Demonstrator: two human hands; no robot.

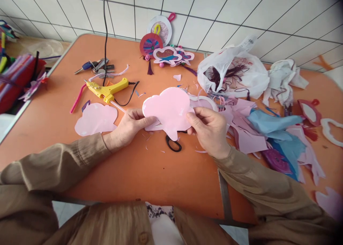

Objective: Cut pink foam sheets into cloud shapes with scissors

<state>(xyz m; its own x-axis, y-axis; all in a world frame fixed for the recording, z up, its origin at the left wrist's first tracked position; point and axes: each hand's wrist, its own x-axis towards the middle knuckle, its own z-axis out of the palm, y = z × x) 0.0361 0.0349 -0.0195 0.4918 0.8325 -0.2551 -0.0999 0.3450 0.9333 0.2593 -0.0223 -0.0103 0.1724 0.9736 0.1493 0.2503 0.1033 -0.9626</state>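
Observation:
A pink cloud-shaped cutout (169, 109) with a pointed tab at its bottom is held up over the table between my two hands. My left hand (130, 126) pinches its left edge, thumb in front, where a pale rim shows behind the pink face. The right edge is gripped by my right hand (209, 129), its thumb on the front. Below the cutout, a black scissors handle (173, 144) shows on the table; the rest of the scissors is hidden. A second pink cutout (96, 118) lies flat left of my left hand.
A yellow glue gun (108, 89), keys (96, 65) and a pink stick (78, 99) lie at left. Finished ornaments (151, 45) lean near the tiled wall. A white plastic bag (257, 77) with dark tassels and pink and blue scraps (270, 120) cover the right.

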